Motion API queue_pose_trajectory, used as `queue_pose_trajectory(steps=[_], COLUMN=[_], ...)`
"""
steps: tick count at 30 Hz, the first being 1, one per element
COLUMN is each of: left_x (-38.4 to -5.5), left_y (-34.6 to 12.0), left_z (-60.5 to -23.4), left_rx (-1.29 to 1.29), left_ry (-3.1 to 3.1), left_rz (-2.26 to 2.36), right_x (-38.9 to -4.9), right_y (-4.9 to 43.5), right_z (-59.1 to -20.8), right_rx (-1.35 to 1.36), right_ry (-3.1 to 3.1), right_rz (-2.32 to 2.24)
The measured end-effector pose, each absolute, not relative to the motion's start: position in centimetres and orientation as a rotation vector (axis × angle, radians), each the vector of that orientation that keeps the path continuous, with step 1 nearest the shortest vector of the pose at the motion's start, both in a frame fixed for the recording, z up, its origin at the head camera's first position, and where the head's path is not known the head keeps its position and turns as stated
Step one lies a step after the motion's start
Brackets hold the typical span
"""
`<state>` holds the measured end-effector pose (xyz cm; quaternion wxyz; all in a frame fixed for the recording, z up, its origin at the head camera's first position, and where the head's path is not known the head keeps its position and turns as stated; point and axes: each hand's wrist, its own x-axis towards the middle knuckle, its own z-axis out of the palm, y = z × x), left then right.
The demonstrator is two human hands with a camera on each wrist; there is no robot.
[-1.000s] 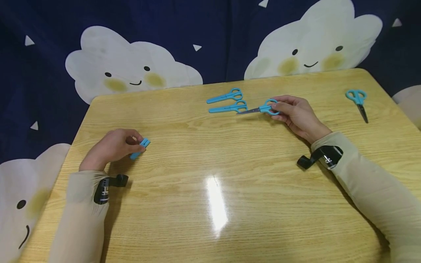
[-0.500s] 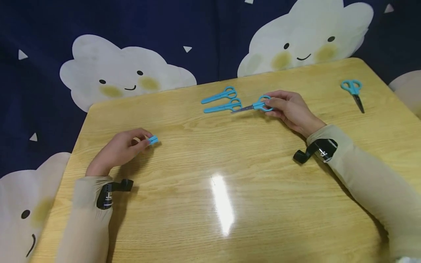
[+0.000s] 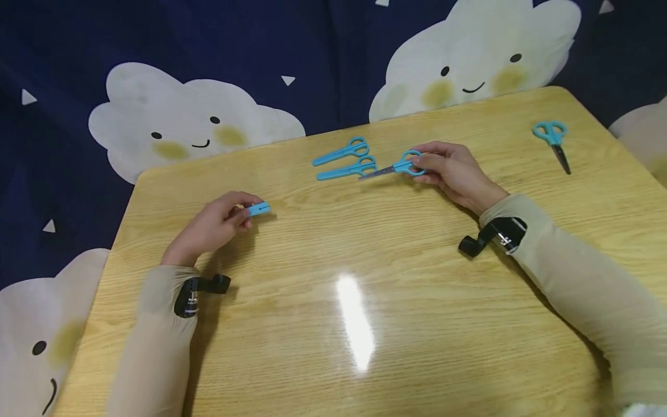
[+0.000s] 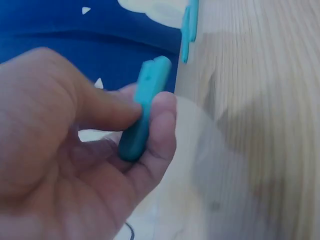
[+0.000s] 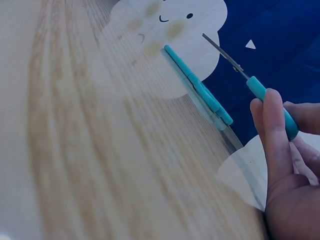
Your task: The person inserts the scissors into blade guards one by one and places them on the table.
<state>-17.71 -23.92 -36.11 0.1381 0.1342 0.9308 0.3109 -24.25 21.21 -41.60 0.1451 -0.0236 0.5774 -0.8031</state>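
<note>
My left hand (image 3: 216, 223) pinches a small blue scissors cover (image 3: 259, 209) between thumb and fingers, held above the left part of the table; its slotted end points right, and the left wrist view shows the cover (image 4: 145, 110) along its length. With my right hand (image 3: 453, 174) I grip blue-handled scissors (image 3: 403, 165) by the finger loops. Their dark blades are bare, closed together and pointing left. Just beyond the blade tip lie two covered blue scissors, a farther pair (image 3: 341, 153) and a nearer pair (image 3: 346, 170).
Another blue-handled pair of scissors (image 3: 553, 142) with bare blades lies at the right far side of the wooden table (image 3: 292, 324). A dark blue curtain (image 3: 208, 35) with white clouds hangs behind the far edge. A bright reflection crosses the tabletop.
My left hand has lifted the scissors cover and moved it right and away from me, turning its slotted end to the right. The right hand keeps its grip on the scissors, nearly still.
</note>
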Motion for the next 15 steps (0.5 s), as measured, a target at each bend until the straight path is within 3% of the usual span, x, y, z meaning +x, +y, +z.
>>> queue_pose_trajectory(steps=[15], left_x=[-19.7], left_y=[-19.2], left_z=[-37.1], left_rx=[0.442], left_ry=[2.600], left_rz=[1.028], right_x=[-24.1], right_y=[21.1], right_z=[-41.4], right_rx=[-0.075], right_ry=[1.659], right_rz=[-2.323])
